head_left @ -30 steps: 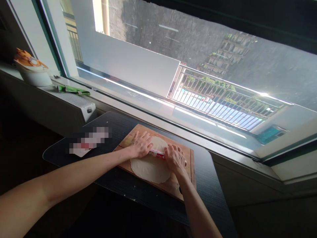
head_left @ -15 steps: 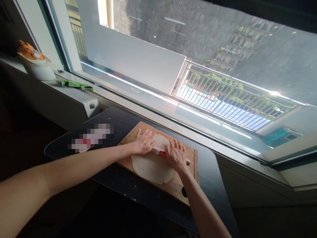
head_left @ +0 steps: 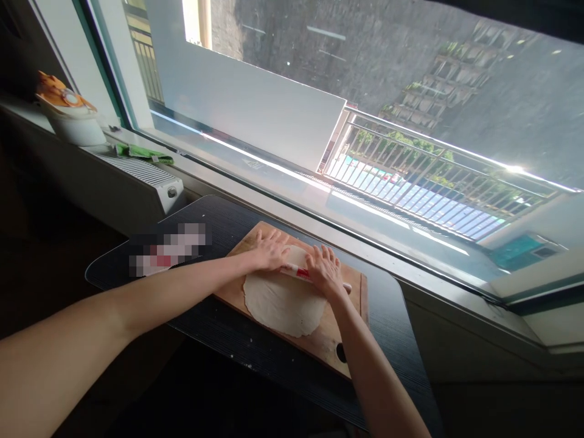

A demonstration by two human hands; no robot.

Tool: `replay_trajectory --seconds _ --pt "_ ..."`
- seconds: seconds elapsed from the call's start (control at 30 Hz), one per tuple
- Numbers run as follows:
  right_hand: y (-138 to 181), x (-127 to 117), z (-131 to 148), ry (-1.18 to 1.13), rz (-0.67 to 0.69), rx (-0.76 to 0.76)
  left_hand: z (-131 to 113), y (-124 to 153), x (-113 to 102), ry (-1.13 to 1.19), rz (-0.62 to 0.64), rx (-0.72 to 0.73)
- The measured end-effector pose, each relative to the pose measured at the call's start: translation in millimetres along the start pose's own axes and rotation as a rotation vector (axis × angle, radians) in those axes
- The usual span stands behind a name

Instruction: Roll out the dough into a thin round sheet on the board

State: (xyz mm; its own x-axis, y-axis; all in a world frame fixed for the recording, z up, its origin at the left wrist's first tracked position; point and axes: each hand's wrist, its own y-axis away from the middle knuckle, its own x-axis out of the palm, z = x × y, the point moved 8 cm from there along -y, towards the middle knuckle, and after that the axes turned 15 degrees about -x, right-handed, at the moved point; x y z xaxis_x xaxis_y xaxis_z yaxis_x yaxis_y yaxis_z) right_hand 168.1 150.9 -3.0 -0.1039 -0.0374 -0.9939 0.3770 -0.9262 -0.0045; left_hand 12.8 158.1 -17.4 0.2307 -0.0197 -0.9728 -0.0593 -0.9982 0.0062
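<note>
A flat round of pale dough (head_left: 283, 301) lies on a wooden cutting board (head_left: 326, 347) on a dark table (head_left: 274, 359). A slim rolling pin (head_left: 301, 272) with a red and white wrap lies across the far part of the dough. My left hand (head_left: 270, 250) presses flat on the pin's left end, fingers stretched out. My right hand (head_left: 325, 271) presses flat on its right end, fingers also stretched out. The middle of the pin shows between the two hands.
A blurred packet (head_left: 168, 255) lies on the table's left part. Beyond the table runs a window sill with a radiator (head_left: 137, 173), a green cloth (head_left: 141, 152) and a white pot with an orange lid (head_left: 68, 115). A large window (head_left: 365, 121) is behind.
Both hands and the pin have rolled away from me toward the dough's far edge, and more of the near dough now shows.
</note>
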Motion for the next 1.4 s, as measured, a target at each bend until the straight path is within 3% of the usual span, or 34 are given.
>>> replay_trajectory --seconds 0.13,0.33,0.57,0.8,1.03,1.27,1.4 --pt "-14 -5 -4 -0.036 0.015 0.031 0 -14 -5 -0.035 0.053 -0.035" --pt "21 2 14 0.084 -0.039 -0.085 -1 26 6 0.003 0.006 0.035" --pt "-21 -8 1 0.004 -0.017 0.021 3 -15 -10 -0.005 0.051 -0.078" --pt "12 2 16 0.071 -0.041 -0.108 1 18 5 0.019 0.031 -0.018" --pt "-21 -7 5 0.012 -0.021 -0.022 4 -14 -6 -0.004 0.027 -0.076" --pt "15 2 17 0.097 -0.045 -0.137 0 21 8 0.037 -0.091 0.001" --pt "-8 -3 8 0.035 -0.027 -0.067 2 -8 5 0.022 0.015 -0.043"
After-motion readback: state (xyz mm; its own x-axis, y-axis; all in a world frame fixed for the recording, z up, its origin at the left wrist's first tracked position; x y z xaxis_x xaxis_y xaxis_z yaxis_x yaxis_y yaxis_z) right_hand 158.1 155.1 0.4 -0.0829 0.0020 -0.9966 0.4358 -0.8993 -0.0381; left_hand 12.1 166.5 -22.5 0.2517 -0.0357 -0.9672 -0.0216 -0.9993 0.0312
